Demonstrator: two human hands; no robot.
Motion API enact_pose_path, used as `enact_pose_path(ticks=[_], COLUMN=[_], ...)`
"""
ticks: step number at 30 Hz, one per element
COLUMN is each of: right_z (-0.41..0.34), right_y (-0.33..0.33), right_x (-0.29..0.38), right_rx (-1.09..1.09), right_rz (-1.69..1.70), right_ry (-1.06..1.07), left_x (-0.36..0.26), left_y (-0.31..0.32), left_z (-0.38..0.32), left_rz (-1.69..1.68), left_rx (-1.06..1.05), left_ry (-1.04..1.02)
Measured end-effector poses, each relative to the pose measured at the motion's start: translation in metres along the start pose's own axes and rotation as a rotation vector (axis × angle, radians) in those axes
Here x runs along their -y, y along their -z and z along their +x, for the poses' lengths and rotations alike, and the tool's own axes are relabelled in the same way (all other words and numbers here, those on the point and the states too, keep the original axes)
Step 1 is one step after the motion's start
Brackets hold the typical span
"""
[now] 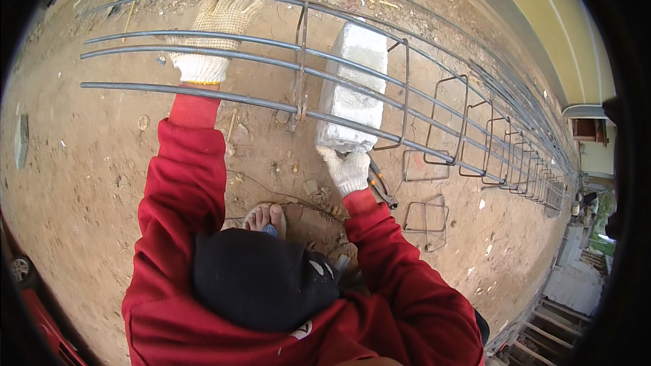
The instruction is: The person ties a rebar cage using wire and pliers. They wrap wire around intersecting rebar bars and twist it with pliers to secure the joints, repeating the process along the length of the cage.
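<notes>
A rebar cage (351,84) of long steel bars and square wire stirrups stretches away to the right. My left hand (216,25), in a knitted work glove, lies beneath the loose bar ends. Its fingers reach the far bar; whether they grip it is unclear. Under the bars stands a rough whitish concrete block (356,91). My right hand (347,168), also gloved, holds the block's near end, with some fingers hidden behind it. Pliers or cutters with orange-marked handles (379,183) rest on the dirt beside my right wrist.
Loose wire stirrups (426,223) lie right of my right forearm. More long bars (529,107) run behind the cage. A sandal-clad foot (265,217) is below the cage. A stone slab (21,141) lies far left, and a red car (43,315) at lower left.
</notes>
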State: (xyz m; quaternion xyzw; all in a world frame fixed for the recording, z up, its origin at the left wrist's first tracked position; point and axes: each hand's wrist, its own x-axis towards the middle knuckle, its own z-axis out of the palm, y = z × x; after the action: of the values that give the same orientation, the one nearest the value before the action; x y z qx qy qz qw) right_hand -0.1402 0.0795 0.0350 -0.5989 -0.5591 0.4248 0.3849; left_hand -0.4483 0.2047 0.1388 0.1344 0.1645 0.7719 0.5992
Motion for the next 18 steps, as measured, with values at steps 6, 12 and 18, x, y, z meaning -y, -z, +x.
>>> enact_pose_path(ticks=[6,12,18], right_z=[-0.007,-0.011,-0.017], right_y=[-0.018,-0.041,-0.024], right_x=[0.001,0.017,0.046], right_rx=[-0.153,-0.302,-0.219], right_rz=[-0.027,-0.106,-0.026], right_ry=[0.02,0.001,-0.023], left_x=[-0.005,-0.008,-0.007], left_y=[0.001,-0.001,-0.001], left_z=[-0.002,0.0,0.006], left_rz=[0.046,0.066,0.068], left_rx=[-0.004,-0.003,-0.005], left_ry=[-0.003,-0.008,-0.003])
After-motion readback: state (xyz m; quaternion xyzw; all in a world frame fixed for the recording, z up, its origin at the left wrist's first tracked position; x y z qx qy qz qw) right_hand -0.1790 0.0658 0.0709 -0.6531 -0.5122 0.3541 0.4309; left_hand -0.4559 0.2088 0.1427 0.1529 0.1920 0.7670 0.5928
